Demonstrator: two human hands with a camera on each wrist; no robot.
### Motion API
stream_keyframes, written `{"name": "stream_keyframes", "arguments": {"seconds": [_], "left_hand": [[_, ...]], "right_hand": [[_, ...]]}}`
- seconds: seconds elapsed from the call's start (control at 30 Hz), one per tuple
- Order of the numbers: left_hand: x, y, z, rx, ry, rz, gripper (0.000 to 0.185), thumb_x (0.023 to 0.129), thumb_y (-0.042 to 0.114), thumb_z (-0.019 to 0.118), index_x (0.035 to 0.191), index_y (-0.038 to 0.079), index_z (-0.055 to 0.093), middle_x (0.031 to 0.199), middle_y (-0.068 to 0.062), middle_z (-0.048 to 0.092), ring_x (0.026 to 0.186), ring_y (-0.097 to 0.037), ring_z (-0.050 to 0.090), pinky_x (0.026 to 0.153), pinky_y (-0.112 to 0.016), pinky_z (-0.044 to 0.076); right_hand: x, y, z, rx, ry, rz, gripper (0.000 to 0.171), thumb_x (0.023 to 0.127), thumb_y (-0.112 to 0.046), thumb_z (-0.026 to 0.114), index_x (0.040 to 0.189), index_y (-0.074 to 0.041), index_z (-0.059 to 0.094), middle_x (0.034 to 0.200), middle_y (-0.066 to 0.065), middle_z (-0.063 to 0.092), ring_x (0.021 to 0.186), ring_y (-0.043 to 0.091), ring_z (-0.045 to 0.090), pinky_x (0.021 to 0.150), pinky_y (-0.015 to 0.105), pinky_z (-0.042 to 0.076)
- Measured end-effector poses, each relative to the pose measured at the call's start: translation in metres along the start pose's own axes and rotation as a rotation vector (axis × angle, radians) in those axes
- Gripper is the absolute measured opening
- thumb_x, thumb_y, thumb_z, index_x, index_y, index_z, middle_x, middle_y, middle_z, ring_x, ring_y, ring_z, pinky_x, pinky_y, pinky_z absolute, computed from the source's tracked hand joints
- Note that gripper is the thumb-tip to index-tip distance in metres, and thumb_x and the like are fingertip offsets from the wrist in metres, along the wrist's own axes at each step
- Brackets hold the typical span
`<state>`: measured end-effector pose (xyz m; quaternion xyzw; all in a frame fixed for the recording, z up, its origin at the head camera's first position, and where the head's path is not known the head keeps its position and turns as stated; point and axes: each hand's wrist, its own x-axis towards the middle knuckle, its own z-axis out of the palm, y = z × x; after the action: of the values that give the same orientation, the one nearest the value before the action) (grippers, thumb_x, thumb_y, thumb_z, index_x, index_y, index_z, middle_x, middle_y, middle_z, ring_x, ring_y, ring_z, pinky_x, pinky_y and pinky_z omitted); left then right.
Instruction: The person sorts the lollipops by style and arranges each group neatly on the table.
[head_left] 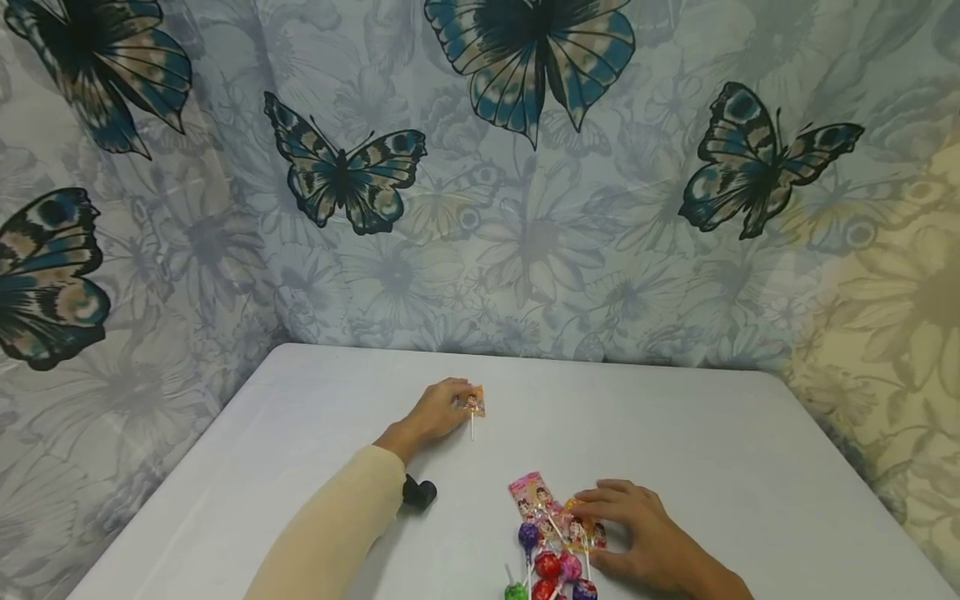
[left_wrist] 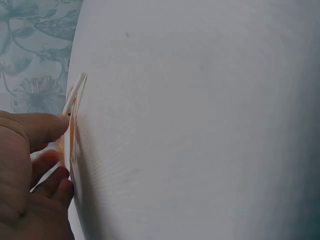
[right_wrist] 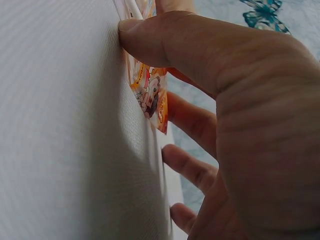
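Table [head_left: 675,433]: matt white, finely woven-looking texture up close. Lollipop wrappers [head_left: 536,496]: glossy printed plastic film; the one in orange [right_wrist: 150,95] crinkles. Round lollipops [head_left: 547,565]: shiny foil-like wraps. Sticks [left_wrist: 74,90]: smooth white. Backdrop curtain [head_left: 525,233]: soft printed cloth, matt.

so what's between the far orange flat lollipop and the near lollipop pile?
Bare white table, head view. The orange flat lollipop lies apart from the lollipop pile.

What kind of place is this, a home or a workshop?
Probably a home room: a white table against butterfly-print curtains, with wrapped lollipops near the hands, and no tools or machines in view.
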<state>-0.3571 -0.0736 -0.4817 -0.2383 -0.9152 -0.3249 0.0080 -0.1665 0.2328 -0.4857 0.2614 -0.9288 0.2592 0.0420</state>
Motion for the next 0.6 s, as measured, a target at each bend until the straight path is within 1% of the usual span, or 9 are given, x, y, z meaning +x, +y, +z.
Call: {"name": "stream_keyframes", "arguments": {"seconds": [0.1,0.23,0.33,0.47,0.6], "left_hand": [[-0.0006,-0.0038,0.0013,-0.006,0.003,-0.047,0.044,0.077,0.012,0.060,0.120,0.007,0.052,0.126,-0.002,0.044,0.119,-0.021,0.034,0.097,-0.033,0.024],[-0.0008,-0.0076,0.0026,-0.028,0.003,-0.081,0.044,0.078,0.015,0.060,0.121,0.007,0.051,0.127,-0.001,0.044,0.120,-0.020,0.032,0.098,-0.034,0.023],[-0.0001,-0.0086,0.0032,-0.029,-0.001,-0.076,0.043,0.079,0.015,0.060,0.120,0.007,0.051,0.128,-0.001,0.043,0.121,-0.020,0.032,0.098,-0.035,0.023],[0.0004,-0.0099,0.0050,-0.033,-0.004,-0.063,0.042,0.081,0.015,0.059,0.121,0.006,0.050,0.129,-0.001,0.042,0.121,-0.020,0.030,0.098,-0.035,0.022],[0.0020,-0.0096,0.0077,-0.046,0.009,-0.062,0.041,0.082,0.013,0.057,0.122,0.006,0.049,0.129,0.000,0.041,0.122,-0.020,0.030,0.098,-0.035,0.022]], "right_hand": [[0.0005,-0.0008,0.0009,-0.009,0.002,-0.006,0.046,0.069,-0.048,0.066,0.113,-0.039,0.055,0.115,-0.016,0.049,0.113,0.021,0.034,0.083,0.054,0.018],[0.0023,-0.0021,0.0008,-0.025,-0.015,0.017,0.046,0.069,-0.050,0.065,0.112,-0.042,0.054,0.115,-0.018,0.049,0.113,0.019,0.033,0.084,0.055,0.018],[0.0028,-0.0024,0.0008,-0.025,-0.022,0.029,0.046,0.068,-0.050,0.065,0.112,-0.042,0.054,0.115,-0.019,0.048,0.114,0.019,0.033,0.084,0.055,0.018],[0.0021,-0.0020,0.0005,-0.006,-0.023,0.023,0.046,0.068,-0.049,0.066,0.112,-0.041,0.054,0.115,-0.018,0.049,0.114,0.020,0.032,0.084,0.054,0.017],[0.0010,-0.0004,-0.0010,-0.008,-0.024,0.017,0.046,0.068,-0.048,0.067,0.112,-0.041,0.054,0.115,-0.019,0.049,0.114,0.020,0.033,0.084,0.054,0.017]]}}
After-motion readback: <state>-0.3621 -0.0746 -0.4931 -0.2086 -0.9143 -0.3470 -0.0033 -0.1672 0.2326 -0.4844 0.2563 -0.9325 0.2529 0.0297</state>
